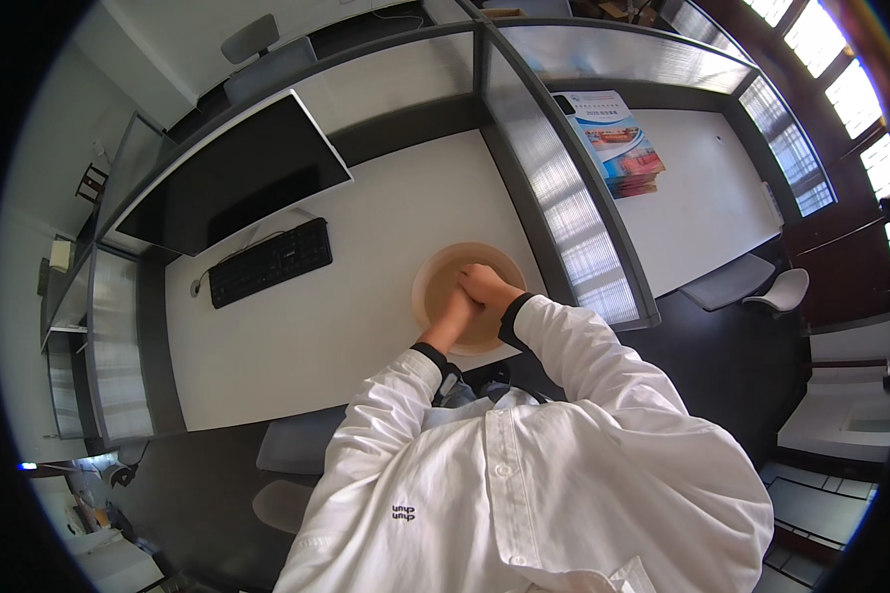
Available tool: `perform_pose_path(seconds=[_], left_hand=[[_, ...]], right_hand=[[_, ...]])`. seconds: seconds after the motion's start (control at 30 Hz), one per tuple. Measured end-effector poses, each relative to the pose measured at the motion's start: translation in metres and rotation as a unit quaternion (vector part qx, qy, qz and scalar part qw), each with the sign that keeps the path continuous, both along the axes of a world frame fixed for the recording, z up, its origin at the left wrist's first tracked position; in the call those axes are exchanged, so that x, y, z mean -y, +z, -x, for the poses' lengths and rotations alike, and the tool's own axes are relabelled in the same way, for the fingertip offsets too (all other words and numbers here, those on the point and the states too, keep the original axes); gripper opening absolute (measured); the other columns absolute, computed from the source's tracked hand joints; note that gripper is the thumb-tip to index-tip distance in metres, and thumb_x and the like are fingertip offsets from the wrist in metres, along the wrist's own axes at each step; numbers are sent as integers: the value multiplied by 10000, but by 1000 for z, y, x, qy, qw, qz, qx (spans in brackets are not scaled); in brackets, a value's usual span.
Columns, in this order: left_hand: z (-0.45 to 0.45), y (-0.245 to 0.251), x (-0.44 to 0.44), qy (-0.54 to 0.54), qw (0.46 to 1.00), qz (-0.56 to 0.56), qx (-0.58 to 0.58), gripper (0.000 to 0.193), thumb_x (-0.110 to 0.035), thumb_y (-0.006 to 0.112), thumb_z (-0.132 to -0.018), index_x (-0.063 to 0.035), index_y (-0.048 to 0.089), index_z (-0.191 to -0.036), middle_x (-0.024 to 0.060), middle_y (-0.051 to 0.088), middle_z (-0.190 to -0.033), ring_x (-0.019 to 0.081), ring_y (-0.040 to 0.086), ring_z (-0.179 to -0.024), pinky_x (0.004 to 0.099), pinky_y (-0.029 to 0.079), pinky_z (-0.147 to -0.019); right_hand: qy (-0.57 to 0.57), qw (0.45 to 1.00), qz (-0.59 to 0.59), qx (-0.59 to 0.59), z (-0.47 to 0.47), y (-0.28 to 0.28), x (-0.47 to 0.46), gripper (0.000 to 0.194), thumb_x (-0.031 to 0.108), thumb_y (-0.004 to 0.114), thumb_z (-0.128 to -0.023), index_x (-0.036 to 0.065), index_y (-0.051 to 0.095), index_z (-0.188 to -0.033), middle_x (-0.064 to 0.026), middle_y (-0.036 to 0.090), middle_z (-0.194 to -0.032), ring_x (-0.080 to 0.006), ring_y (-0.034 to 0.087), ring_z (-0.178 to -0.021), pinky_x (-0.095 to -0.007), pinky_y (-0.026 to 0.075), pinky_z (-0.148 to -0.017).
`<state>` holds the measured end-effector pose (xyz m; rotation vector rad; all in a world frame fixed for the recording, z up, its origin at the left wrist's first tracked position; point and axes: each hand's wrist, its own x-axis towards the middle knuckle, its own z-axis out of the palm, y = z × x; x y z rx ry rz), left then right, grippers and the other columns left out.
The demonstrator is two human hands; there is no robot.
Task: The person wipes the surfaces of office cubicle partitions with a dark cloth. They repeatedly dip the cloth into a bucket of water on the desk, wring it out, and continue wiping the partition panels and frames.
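A round, peach-coloured basin (431, 261) stands on the white desk (371, 296), close to its right partition. The inside looks darker, and I cannot tell for certain whether it holds water. Above the basin my two hands are clasped together. My right hand (485, 283) is closed over the fingers of my left hand (461, 302), which are mostly hidden beneath it. Nothing shows between the palms, though their inner sides are out of sight. White sleeves with black cuffs end at both wrists.
A black keyboard (271, 262) lies left of the basin, before a monitor (237, 174) with a dark screen. Partition panels (564, 189) frame the desk. On the neighbouring desk (701, 193) sits a stack of brochures (615, 141) with a black phone-like object (564, 104) on top.
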<state>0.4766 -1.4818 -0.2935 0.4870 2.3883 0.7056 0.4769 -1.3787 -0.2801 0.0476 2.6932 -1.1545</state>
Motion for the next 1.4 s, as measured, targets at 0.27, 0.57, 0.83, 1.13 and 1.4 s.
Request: perform_pose_path(seconds=[0.27,0.57,0.83,1.13,1.4], left_hand=[[-15,21,13,48,995,-55,-72,228,-223,603,-844,-54,642,-991,229,652,-1016,383,628,-945,452,493,-779],[9,52,35,73,954,-87,278,268,-226,673,-755,-4,606,-889,142,669,-816,208,626,-628,345,473,-497],[9,115,52,127,681,-434,576,278,-232,572,-846,-9,552,-1010,99,606,-755,129,511,-487,202,394,-412],[-11,114,38,321,580,-463,588,175,-169,590,-849,-75,526,-981,62,516,-677,145,495,-493,211,406,-429],[-32,98,22,358,641,-433,522,112,-108,537,-802,-104,466,-716,-10,410,-569,73,335,-396,216,222,-348]], right_hand=[[-119,974,55,186,5,-19,-1,384,267,481,-929,-63,651,-1027,-262,657,-979,-379,634,-930,-435,470,-849],[87,977,164,101,-8,8,-35,540,399,414,-972,12,434,-1348,-176,487,-1346,-278,489,-1225,-350,394,-1011],[24,618,749,238,-21,69,-21,623,568,341,-963,138,395,-1411,-146,382,-1446,-308,360,-1334,-459,332,-1077],[41,576,789,209,-33,60,-14,452,419,572,-897,48,535,-1152,-216,523,-1262,-261,590,-996,-379,539,-796],[-138,716,601,328,-24,86,-5,204,270,652,-871,90,560,-899,-40,597,-769,-124,504,-535,-270,431,-424]])
